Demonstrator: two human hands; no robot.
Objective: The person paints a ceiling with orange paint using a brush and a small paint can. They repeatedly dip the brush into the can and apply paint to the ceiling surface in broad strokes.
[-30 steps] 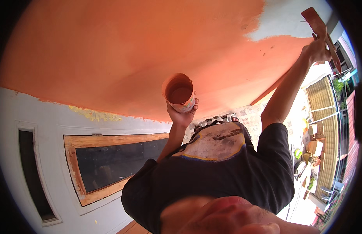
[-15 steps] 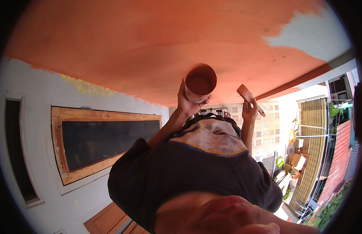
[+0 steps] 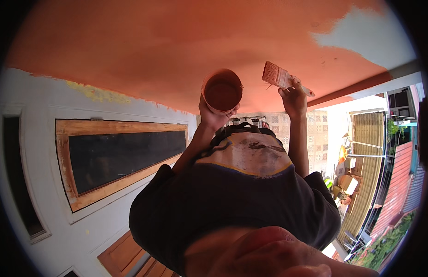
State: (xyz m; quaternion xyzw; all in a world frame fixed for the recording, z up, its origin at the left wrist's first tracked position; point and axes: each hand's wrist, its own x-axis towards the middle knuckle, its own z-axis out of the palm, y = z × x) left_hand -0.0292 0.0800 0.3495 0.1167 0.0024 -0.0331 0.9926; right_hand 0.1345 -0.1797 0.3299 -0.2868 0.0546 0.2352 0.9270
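My left hand (image 3: 215,116) is closed round the side and underside of a paint bucket (image 3: 222,108), whose inside is coated reddish-orange. Its round mouth faces up toward me. To the right of the bucket, my right hand (image 3: 295,99) grips a wide paintbrush (image 3: 283,77) by its handle. The brush's bristles are stained orange and point up and to the left, apart from the bucket. Beyond both hands stretches a wall (image 3: 144,41) covered mostly in orange paint. The brush appears in front of this wall; whether it touches cannot be made out.
A pale unpainted patch (image 3: 371,34) shows at the wall's upper right. On the left is a white wall with a wood-framed dark window (image 3: 126,159) and a wooden door (image 3: 124,254). Patterned tiles (image 3: 315,134) lie below right, near a yellowish slatted blind (image 3: 366,152) and boxes (image 3: 348,183).
My right hand has risen with the paintbrush, toward the wall, and the brush now lies flatter. The bucket in my left hand has shifted slightly left and up.
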